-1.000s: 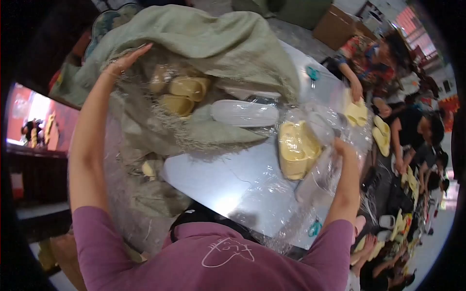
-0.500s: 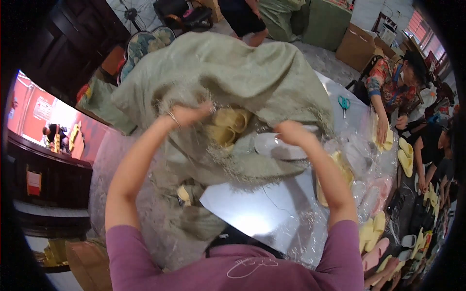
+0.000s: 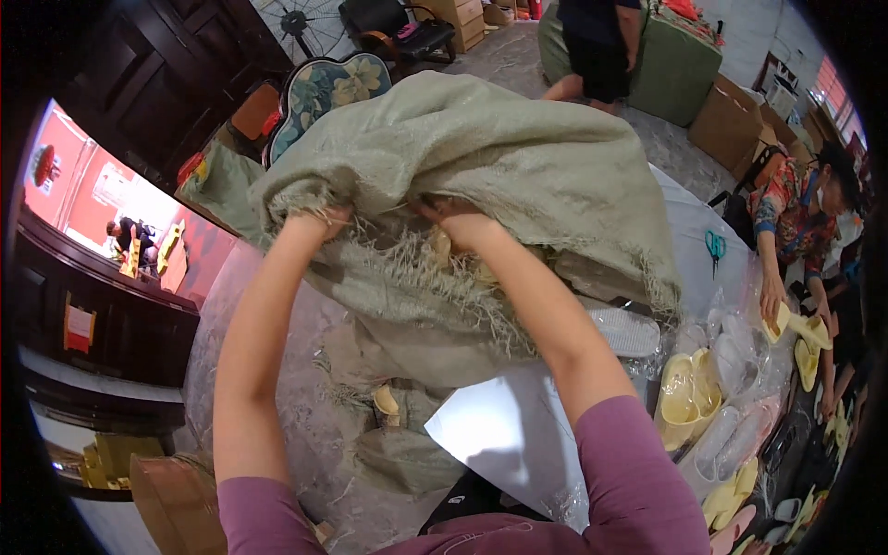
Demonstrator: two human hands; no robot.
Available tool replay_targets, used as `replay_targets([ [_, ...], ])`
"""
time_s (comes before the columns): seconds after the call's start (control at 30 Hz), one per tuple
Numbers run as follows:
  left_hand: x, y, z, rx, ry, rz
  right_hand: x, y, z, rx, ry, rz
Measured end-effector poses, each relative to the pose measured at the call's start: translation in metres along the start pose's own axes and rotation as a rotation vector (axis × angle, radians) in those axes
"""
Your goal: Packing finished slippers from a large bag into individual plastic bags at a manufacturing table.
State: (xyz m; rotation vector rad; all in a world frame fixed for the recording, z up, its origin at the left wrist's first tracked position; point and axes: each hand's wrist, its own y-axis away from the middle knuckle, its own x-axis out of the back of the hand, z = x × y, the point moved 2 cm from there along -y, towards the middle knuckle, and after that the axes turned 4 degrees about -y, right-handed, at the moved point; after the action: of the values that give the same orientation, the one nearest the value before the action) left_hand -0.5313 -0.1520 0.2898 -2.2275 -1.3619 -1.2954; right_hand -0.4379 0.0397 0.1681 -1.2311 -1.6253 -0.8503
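Observation:
A large grey-green woven sack with frayed edges lies heaped in front of me. My left hand is closed on its ragged edge at the left. My right hand is at the mouth of the sack, its fingers curled under the upper fold and partly hidden. Just below that hand, a bit of yellow slipper shows inside the sack; the rest of the contents is covered. A pale grey slipper lies right of my right forearm, beside the sack's lower edge.
Yellow slippers in clear plastic lie on the table's right side. Teal-handled scissors rest farther back. A co-worker in a floral top handles yellow slippers at the right. Another person stands behind the sack. A floral-backed chair stands back left.
My right hand has moved left, from near the pale slipper to the sack's mouth. The fold has come down over most of the yellow slippers. The person behind has moved right in view.

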Motion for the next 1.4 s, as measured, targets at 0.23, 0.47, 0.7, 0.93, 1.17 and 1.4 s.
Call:
replay_targets([
  [0.23, -0.056, -0.018, -0.008, 0.059, 0.146, 0.153, -0.089, 0.020, 0.014, -0.106, -0.187, 0.205],
  [0.47, -0.048, -0.001, -0.003, -0.071, 0.341, 0.278, -0.111, 0.011, 0.032, -0.131, -0.076, 0.188],
  [0.7, -0.045, 0.011, 0.010, 0.216, 0.155, 0.122, -0.113, 0.074, 0.020, -0.109, -0.167, 0.094],
  [0.93, -0.046, 0.017, 0.023, 0.535, 0.015, -0.082, -0.096, 0.107, 0.010, 0.033, -0.125, 0.275],
  [1.17, -0.049, 0.001, 0.026, 0.464, -0.032, -0.085, -0.031, 0.111, 0.019, -0.056, -0.172, 0.508],
  [1.4, -0.064, -0.004, 0.013, 0.168, -0.113, 0.052, 0.138, 0.090, -0.072, 0.002, -0.064, 0.430],
])
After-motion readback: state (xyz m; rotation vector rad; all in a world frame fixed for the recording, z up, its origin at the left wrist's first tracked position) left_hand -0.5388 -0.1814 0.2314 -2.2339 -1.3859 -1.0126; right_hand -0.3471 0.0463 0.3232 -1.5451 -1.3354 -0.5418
